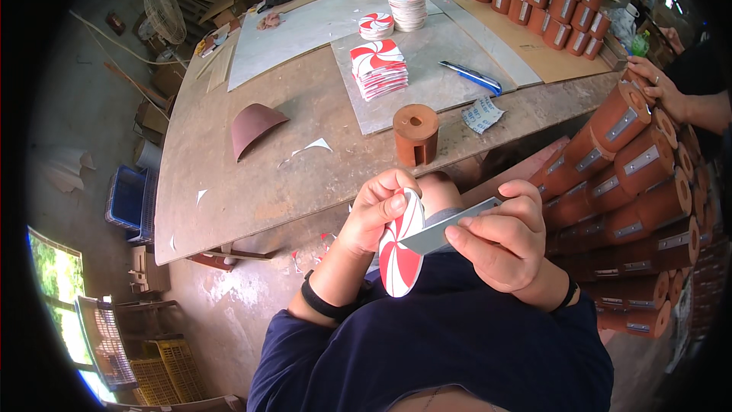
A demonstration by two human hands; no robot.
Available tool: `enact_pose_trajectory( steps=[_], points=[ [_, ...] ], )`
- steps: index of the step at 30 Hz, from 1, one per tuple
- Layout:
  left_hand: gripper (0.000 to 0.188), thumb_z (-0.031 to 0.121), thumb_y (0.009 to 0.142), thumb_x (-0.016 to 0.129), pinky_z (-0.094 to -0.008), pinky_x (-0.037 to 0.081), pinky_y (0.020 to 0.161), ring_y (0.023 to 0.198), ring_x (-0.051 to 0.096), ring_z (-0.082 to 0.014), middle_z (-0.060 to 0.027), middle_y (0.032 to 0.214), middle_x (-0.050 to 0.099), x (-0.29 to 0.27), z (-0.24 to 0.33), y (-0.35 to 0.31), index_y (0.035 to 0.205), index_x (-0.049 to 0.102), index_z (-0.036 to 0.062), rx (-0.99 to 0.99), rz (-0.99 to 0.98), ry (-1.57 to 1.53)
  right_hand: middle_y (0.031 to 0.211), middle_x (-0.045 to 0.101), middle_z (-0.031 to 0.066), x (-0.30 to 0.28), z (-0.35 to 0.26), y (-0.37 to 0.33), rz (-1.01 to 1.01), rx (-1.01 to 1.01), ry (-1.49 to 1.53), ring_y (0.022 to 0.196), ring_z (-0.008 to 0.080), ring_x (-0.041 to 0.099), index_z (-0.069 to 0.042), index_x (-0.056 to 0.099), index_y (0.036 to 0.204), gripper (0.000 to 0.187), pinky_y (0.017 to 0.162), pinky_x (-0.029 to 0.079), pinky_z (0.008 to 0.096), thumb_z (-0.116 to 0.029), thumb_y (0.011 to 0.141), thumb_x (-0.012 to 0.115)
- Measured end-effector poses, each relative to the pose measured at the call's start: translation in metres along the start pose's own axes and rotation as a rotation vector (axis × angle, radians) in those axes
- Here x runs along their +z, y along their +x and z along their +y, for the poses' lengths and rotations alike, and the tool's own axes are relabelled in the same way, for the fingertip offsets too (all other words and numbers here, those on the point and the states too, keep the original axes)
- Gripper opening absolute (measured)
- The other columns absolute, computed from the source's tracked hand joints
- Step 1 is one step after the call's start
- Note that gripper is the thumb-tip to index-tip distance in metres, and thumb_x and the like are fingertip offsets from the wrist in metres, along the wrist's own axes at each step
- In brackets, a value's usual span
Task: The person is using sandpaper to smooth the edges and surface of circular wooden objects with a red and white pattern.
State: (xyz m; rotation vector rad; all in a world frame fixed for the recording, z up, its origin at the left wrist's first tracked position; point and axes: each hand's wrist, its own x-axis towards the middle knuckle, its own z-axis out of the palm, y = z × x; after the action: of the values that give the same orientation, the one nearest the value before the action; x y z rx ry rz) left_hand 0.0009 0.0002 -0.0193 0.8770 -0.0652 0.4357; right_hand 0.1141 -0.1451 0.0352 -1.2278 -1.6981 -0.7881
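A red-and-white disc (399, 265) with a swirl pattern is held in front of the chest, near the table edge. Its upper part is pinched by the left hand (379, 214), with the thumb pressed on the patterned face and the fingers closed behind. A flat grey strip (435, 236) is pinched by the right hand (505, 238) between the thumb and the fingers, which are parted only by the thickness of the strip. The near end of the strip is seen over the disc; whether it is pressed to the face cannot be told.

Just beyond the hands, a brown cylinder (406, 141) is stood upright on the table (221, 214); a round hole is seen in its top and a slot in its side. Near it a paper scrap (483, 116) is laid, on which blue letters are printed. A blue cutter knife (479, 80) and a stack of square patterned sheets (379, 61) are placed farther away, and patterned discs (406, 11) are piled behind. More cylinders (560, 4) are heaped at the far right corner.

Beside the table, on the right, cylinders with metal plates (637, 156) are stacked on their sides, and one is touched by another person's hand (659, 82). On the left, a blue crate (126, 200) and yellow crates (181, 366) are seen; their contents cannot be made out.
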Motion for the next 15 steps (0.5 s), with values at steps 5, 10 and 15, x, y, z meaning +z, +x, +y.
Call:
enact_pose_trajectory(
  steps=[5,10,15],
  points=[
    [0.025,0.022,0.080,0.060,-0.0242,0.032,0.040,0.044,0.042,-0.0114,-0.0031,0.053,0.044,0.0001,-0.0002,-0.0003,0.077,0.045,0.0025,0.001,0.013,-0.001,0.077,0.051,-0.0035,0.0018,0.0021,-0.0013,-0.006,-0.002,-0.012,0.064,0.0118,0.046,-0.010,0.066,0.082,0.022,0.076,0.040,0.0319,-0.008,0.060,0.063],
    [0.024,0.021,0.077,0.065,-0.0193,0.044,0.055,0.061,0.053,-0.0077,-0.0027,0.073,0.055,-0.0077,0.0000,-0.0022,0.084,0.052,0.0017,-0.034,-0.056,-0.061,0.077,0.050,-0.0035,0.0020,0.0026,-0.0013,-0.006,-0.007,-0.014,0.064,0.0118,0.046,-0.010,0.066,0.082,0.023,0.074,0.040,0.0318,-0.009,0.059,0.062],
    [0.024,0.020,0.077,0.065,-0.0194,0.044,0.055,0.061,0.053,-0.0081,-0.0034,0.072,0.056,-0.0094,0.0005,-0.0029,0.084,0.052,0.0011,-0.047,-0.073,-0.076,0.076,0.051,-0.0034,0.0023,0.0023,-0.0013,-0.010,0.005,0.008,0.063,0.0119,0.046,-0.009,0.065,0.083,0.024,0.073,0.040,0.0316,-0.009,0.060,0.062]
  ],
)
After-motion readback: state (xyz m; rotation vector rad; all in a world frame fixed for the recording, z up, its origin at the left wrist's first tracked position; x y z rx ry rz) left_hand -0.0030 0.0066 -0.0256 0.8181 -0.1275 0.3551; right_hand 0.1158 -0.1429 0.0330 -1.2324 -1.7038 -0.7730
